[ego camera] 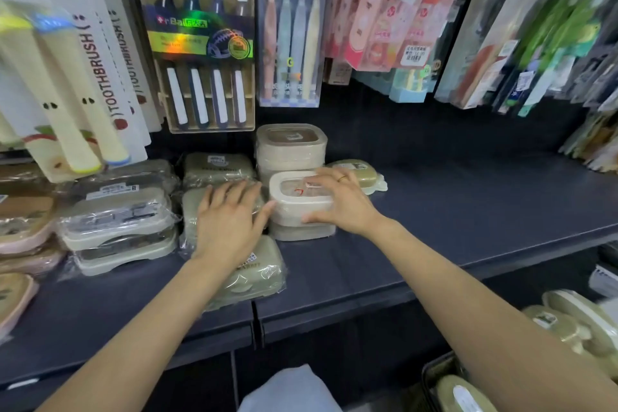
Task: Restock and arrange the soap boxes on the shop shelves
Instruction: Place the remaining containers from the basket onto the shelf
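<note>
On the shelf (468, 211), the right hand (341, 201) grips a white box (294, 197); the left hand (230, 217) presses flat on green boxes (257, 274).

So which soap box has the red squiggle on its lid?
The cream box with the clear lid, on top of the short front stack under the right hand. The taller stack's top box behind shows none.

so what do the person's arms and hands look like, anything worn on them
Both forearms are bare, with no sleeves, watch or bracelet in view. The right hand wears a thin gold-coloured ring on one finger. The left hand shows no ring or glove.
</note>
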